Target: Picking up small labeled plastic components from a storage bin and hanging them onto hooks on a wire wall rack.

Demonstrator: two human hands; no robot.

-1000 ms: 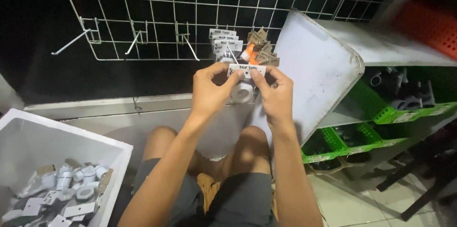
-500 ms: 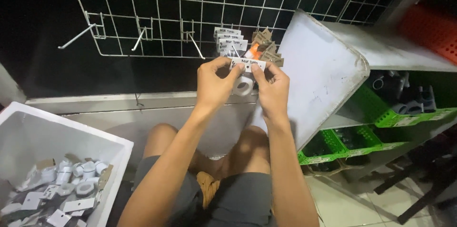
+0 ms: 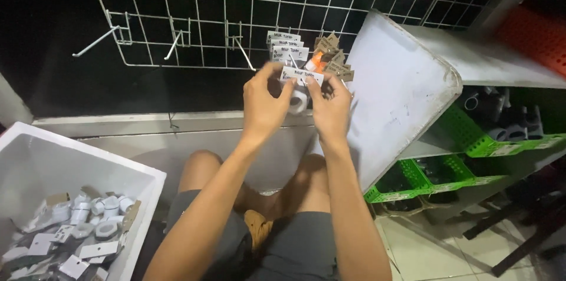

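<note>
A white wire grid [image 3: 194, 15] hangs against a dark wall, with bare hooks [image 3: 97, 42] jutting from its left half and open space around them. At the right, a slanted grey panel [image 3: 401, 104] closes in just beside the hands, and green baskets [image 3: 495, 139] sit on shelves behind it. At the lower left a white foam box [image 3: 65, 169] holds loose packets well apart from the hands; its near rim stands beside the person's knee.

Both hands are raised in front of the grid, close together. The left hand [image 3: 265, 104] has a narrow grip, thumb and fingers pinched on the left end of a small packet's white card [image 3: 302, 74]. The right hand [image 3: 330, 110] pinches the card's right end in the same tight way. A white ring-shaped part [image 3: 299, 102] hangs below the card, between the 2 hands. The packet is held right at a hook already loaded with a stack of like packets [image 3: 286, 45], with brown-tagged ones [image 3: 336, 63] just to the right; whether the card is on the hook I cannot tell
</note>
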